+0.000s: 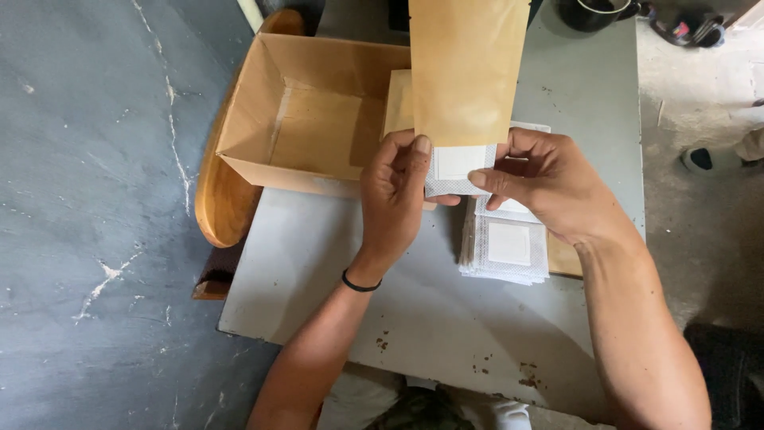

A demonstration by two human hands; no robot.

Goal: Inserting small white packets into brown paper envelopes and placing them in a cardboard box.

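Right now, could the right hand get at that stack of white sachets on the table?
Probably yes. The right hand hovers just above the stack of white sachets with nothing between them, but its grip is busy pinching a white sachet at the brown paper pouch.

Both bare forearms coming up from bottom of frame, angling inward toward each other. Left hand (394, 199) showing its back to camera, fingers curling, thumb tip pressing forward in pinch. Black band sitting round left wrist. Right hand (541, 183) facing it from other side, thumb and forefinger pinching too, knuckles bent. Hands sitting close together, fingertips nearly meeting.
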